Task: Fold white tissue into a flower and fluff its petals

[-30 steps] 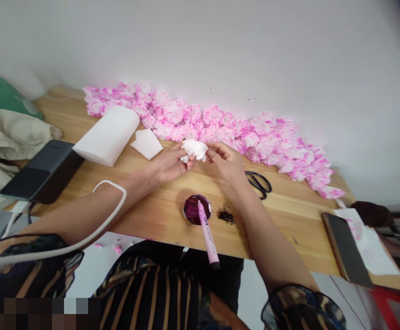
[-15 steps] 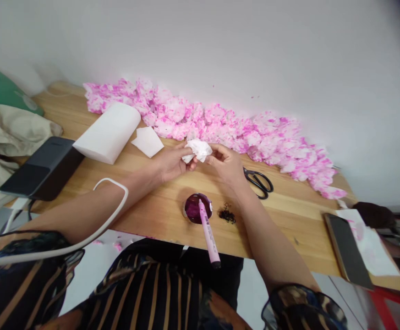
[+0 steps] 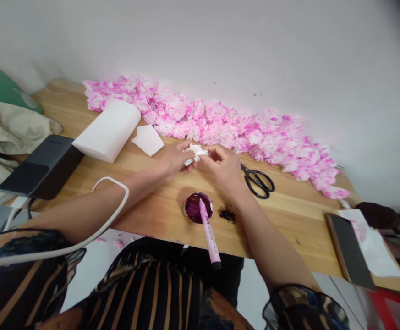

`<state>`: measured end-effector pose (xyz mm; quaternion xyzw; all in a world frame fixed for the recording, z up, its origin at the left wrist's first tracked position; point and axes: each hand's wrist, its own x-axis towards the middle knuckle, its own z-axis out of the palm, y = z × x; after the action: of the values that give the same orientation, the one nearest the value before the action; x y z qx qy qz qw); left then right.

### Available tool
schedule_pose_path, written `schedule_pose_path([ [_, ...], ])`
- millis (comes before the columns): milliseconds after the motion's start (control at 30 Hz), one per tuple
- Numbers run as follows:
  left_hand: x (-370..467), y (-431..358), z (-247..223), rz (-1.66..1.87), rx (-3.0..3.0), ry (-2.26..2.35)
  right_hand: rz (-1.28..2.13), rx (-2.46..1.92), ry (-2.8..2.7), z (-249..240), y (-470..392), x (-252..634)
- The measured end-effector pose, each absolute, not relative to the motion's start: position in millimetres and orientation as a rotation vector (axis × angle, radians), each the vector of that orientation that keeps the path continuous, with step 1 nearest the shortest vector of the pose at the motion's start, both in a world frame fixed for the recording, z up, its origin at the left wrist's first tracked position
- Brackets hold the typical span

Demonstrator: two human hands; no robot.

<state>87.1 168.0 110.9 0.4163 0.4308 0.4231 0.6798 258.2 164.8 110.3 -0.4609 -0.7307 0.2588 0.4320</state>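
Between my hands is a crumpled white tissue paper flower [image 3: 197, 152], small and ruffled. My left hand [image 3: 178, 160] grips its left side, fingers curled around it. Thumb and fingers of my right hand [image 3: 223, 164] pinch its right edge. Below them on the table stands a round cup of dark purple liquid [image 3: 192, 211], with a pink marker [image 3: 209, 236] leaning in it, its dark end toward me. Several black twisty bits [image 3: 227, 213] lie right of the cup. Black-handled scissors [image 3: 260, 182] rest beyond my right wrist, their blades partly hidden by it.
A long heap of pink-and-white paper flowers [image 3: 220, 126] lines the wall. On the left are a stack of white tissues [image 3: 108, 130], cut white paper pieces [image 3: 149, 140], a black box [image 3: 41, 167] and a white cable [image 3: 110, 220]. A dark phone-like slab [image 3: 351, 252] lies at right.
The white paper between my hands is more gathered and flatter than before. My right hand has shifted slightly, and both hands still hold the paper.
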Motion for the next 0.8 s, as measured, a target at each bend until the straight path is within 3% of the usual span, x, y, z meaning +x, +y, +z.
schedule_pose_path([
  [367,84,172,112,0.931,1.019,0.826,0.784,-1.118,-1.67,98,180,266],
  [800,79,180,99,1.097,1.579,1.087,0.762,-1.122,-1.821,99,181,269],
])
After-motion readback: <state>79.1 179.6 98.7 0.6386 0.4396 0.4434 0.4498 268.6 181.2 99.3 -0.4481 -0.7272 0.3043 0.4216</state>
